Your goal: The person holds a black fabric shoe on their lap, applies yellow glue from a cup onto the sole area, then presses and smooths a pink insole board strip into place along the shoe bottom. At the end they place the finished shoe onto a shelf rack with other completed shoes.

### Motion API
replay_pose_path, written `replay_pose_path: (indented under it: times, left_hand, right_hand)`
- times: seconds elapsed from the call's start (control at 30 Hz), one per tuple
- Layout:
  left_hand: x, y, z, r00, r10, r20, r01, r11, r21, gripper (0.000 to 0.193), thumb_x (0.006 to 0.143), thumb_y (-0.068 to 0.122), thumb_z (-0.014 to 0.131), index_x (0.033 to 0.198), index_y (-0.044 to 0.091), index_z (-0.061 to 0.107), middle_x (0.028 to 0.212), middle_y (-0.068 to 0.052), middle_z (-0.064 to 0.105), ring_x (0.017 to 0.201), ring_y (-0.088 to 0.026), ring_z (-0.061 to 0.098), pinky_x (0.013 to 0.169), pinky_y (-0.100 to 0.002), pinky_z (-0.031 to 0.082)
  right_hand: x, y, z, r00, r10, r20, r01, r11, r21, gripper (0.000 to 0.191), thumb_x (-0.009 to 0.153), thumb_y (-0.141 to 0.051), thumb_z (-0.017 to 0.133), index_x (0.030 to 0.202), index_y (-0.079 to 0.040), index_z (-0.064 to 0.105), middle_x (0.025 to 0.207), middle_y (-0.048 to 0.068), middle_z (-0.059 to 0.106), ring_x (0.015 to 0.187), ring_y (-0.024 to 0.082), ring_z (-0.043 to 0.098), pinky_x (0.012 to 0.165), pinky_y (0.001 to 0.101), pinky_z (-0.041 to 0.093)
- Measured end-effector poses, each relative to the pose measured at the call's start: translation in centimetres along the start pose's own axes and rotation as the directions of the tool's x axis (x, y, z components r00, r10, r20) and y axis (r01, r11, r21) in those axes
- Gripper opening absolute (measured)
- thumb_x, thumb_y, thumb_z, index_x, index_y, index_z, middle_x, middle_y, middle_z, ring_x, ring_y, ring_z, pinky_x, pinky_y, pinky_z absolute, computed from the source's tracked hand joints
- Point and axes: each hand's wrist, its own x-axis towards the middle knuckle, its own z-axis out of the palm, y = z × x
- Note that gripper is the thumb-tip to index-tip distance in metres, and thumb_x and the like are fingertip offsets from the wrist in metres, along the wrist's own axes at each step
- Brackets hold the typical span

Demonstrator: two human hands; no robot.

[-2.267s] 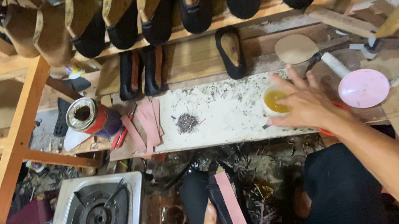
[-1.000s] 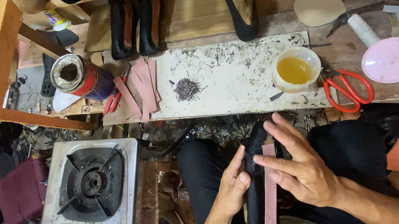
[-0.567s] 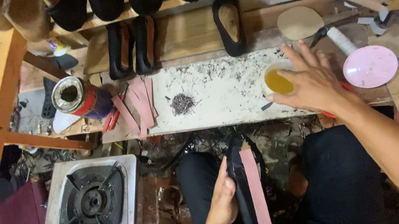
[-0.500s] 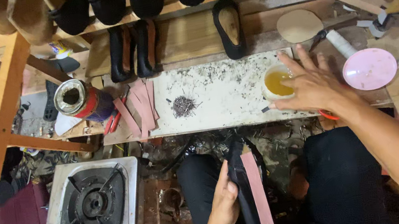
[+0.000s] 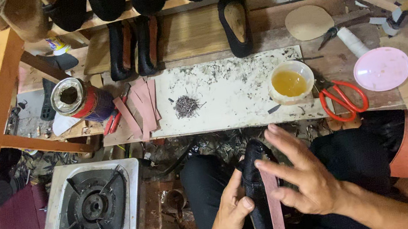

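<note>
A black shoe (image 5: 253, 176) stands on end between my knees, with a pink strip (image 5: 272, 200) lying along its sole. My left hand (image 5: 232, 209) grips the shoe's side from the left. My right hand (image 5: 301, 178) rests on the pink strip, its fingertips pressing it onto the sole. A small bowl of yellow glue (image 5: 290, 82) sits on the white work board (image 5: 233, 97) beyond my hands. Red scissors (image 5: 343, 98) lie to the bowl's right.
A pile of small nails (image 5: 186, 106), loose pink strips (image 5: 140, 107) and an open tin can (image 5: 76, 99) lie on the bench. A pink lid (image 5: 381, 69) lies at right. Black shoes (image 5: 236, 22) line the shelf. A gas stove (image 5: 93, 215) stands at lower left.
My right hand has drawn back from the glue bowl and come down onto the pink strip on the shoe. My left hand has kept hold of the shoe.
</note>
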Motion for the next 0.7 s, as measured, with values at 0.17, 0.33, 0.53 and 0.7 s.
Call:
replay_pose_path:
  times: [0.17, 0.33, 0.53, 0.7]
  left_hand:
    - [0.4, 0.9, 0.8, 0.999, 0.027, 0.028, -0.028, 0.999, 0.029, 0.11, 0.087, 0.061, 0.077, 0.162, -0.003, 0.028, 0.157, -0.015, 0.047, 0.144, -0.023, 0.047, 0.122, -0.037, 0.036]
    - [0.1, 0.9, -0.1, 0.999, 0.037, 0.017, -0.039, 0.996, 0.08, 0.111, 0.087, 0.063, 0.076, 0.161, -0.003, 0.028, 0.158, -0.014, 0.046, 0.144, -0.022, 0.047, 0.122, -0.037, 0.035]
    - [0.0, 1.4, -0.7, 0.997, 0.019, 0.074, -0.039, 0.96, 0.276, 0.115, 0.085, 0.069, 0.073, 0.161, -0.005, 0.03, 0.145, -0.014, 0.061, 0.137, -0.021, 0.057, 0.12, -0.035, 0.04]
    - [0.0, 1.4, -0.9, 0.995, 0.053, 0.082, -0.079, 0.931, 0.355, 0.11, 0.086, 0.065, 0.076, 0.158, -0.008, 0.037, 0.124, -0.012, 0.071, 0.118, -0.018, 0.065, 0.115, -0.033, 0.044]
  right_hand:
    - [0.3, 0.1, 1.1, 0.997, 0.042, -0.059, -0.046, 0.997, -0.068, 0.049, 0.092, -0.027, 0.064, 0.138, -0.011, 0.063, 0.166, 0.024, 0.02, 0.155, 0.046, 0.02, 0.124, 0.0574, 0.022]
    - [-0.9, -1.0, 1.8, 0.979, -0.194, -0.054, 0.188, 0.977, -0.097, 0.039, 0.095, -0.028, 0.066, 0.133, -0.018, 0.068, 0.167, 0.012, 0.024, 0.158, 0.041, 0.02, 0.128, 0.0571, 0.023]
    - [-0.2, -0.8, 0.8, 0.99, -0.009, -0.14, 0.002, 0.999, -0.05, 0.033, 0.096, -0.023, 0.061, 0.128, -0.017, 0.07, 0.166, 0.022, 0.025, 0.157, 0.042, 0.022, 0.129, 0.055, 0.02]
    - [0.6, -1.1, -0.7, 0.99, 0.086, -0.115, -0.08, 0.995, 0.056, 0.031, 0.096, -0.019, 0.059, 0.122, -0.01, 0.073, 0.164, 0.026, 0.03, 0.156, 0.042, 0.028, 0.128, 0.0519, 0.022]
